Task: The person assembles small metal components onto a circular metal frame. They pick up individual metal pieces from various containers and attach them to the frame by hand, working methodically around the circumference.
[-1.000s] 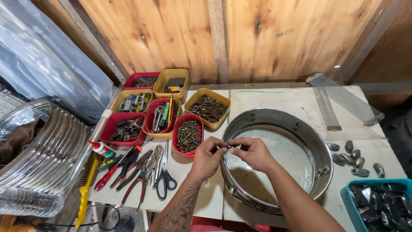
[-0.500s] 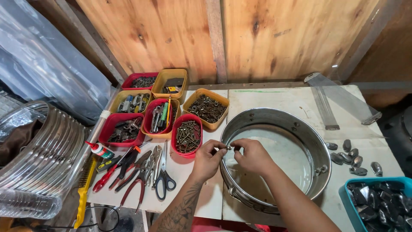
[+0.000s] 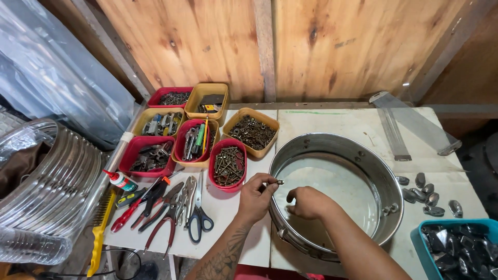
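Hands at near rim of metal drum shell lying flat on table. Left hand pinches small screw at rim; right hand curled inside shell wall, grip undeterminable. Red screw tub just left.

The left hand pinched a small screw at the near-left rim of the metal hoop, with a tub of screws just left of the grip, scissors further left, and the right hand inside the hoop, just right.
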